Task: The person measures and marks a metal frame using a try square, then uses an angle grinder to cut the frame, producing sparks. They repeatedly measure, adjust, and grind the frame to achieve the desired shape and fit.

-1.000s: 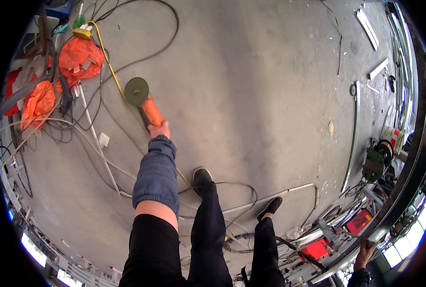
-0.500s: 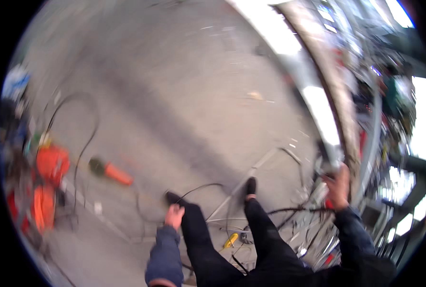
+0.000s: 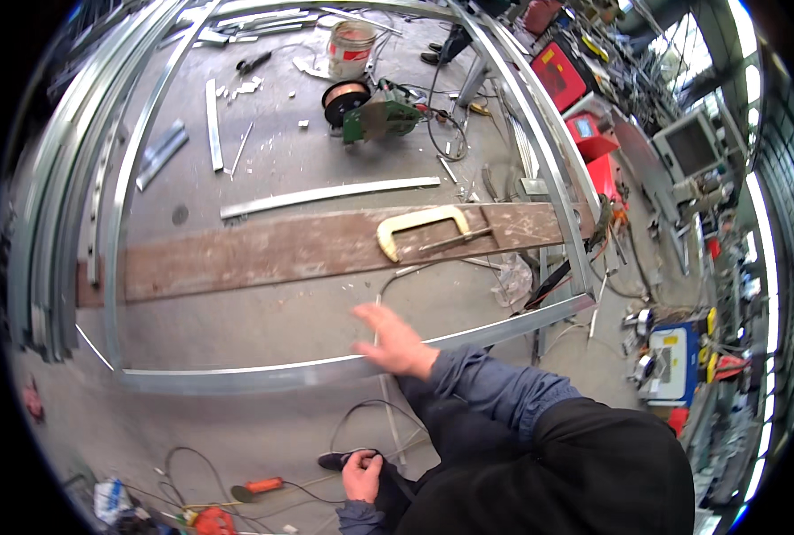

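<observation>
My right hand (image 3: 395, 344) is open, fingers and thumb apart, over the near bar of a large metal frame (image 3: 263, 374). Whether its palm touches the bar I cannot tell. My left hand (image 3: 361, 476) is lower down by my leg, closed with its fingers curled in; anything inside is hidden. A brown plank (image 3: 281, 254) crosses the frame's opening, with a cream C-clamp (image 3: 425, 225) lying on its right part. Below and left of my left hand, an orange angle grinder (image 3: 261, 487) lies on the floor with its cable.
Long metal profiles (image 3: 49, 214) are stacked at the left. Beyond the plank stand a green wire feeder (image 3: 381, 118) with a copper-coloured spool and a white bucket (image 3: 351, 50). Red machines (image 3: 559, 76) and a blue-white machine (image 3: 671, 364) are at the right; cables trail over the floor.
My view has swung round, bringing the whole frame into sight. My right hand, earlier at a metal bar on the right, is now spread over the near bar. The left hand stays low and curled.
</observation>
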The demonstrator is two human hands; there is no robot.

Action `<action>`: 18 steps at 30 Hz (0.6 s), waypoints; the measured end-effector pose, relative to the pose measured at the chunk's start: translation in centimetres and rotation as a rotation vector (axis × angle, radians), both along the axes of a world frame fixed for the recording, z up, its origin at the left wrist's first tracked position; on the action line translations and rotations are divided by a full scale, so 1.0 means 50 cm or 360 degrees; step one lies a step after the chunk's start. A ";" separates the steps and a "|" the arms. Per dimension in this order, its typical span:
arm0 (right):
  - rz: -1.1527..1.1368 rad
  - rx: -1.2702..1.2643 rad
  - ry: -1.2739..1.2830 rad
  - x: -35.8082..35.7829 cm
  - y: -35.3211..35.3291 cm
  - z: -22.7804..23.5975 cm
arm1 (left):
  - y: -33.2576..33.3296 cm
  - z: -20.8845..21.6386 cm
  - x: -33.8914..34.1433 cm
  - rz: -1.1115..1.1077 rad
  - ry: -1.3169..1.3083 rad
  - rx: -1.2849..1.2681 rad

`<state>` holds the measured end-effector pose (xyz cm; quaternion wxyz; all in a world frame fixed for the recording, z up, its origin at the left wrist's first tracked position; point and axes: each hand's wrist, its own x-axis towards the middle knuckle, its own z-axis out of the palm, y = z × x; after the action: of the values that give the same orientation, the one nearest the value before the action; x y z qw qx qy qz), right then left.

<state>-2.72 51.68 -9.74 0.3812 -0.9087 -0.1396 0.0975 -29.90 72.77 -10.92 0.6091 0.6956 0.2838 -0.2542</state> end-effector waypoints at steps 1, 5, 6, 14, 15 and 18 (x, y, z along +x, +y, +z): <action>-0.0149 -0.0120 -0.0053 0.040 -0.096 -0.020 | -0.029 0.007 -0.009 0.0038 0.0060 0.0059; -0.0530 -0.0747 -0.0157 0.168 -0.489 -0.038 | -0.096 0.087 -0.012 -0.0075 0.0152 0.0174; -0.0444 -0.0845 -0.0305 0.196 -0.543 -0.052 | -0.107 0.130 -0.007 -0.0084 0.0144 0.0213; 0.0027 -0.0748 -0.0453 0.254 -0.661 -0.083 | -0.111 0.263 0.114 -0.0249 0.0073 0.0613; 0.0007 -0.0752 -0.0455 0.245 -0.662 -0.090 | -0.115 0.279 0.132 -0.0250 0.0086 0.0604; -0.0112 -0.0821 -0.0552 0.218 -0.682 -0.097 | -0.127 0.291 0.208 -0.0293 0.0062 0.0547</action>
<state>8.17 17.60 -14.58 0.1118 -0.9828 -0.1418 -0.0399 -19.51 66.40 3.62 0.4499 0.8073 0.2699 -0.2701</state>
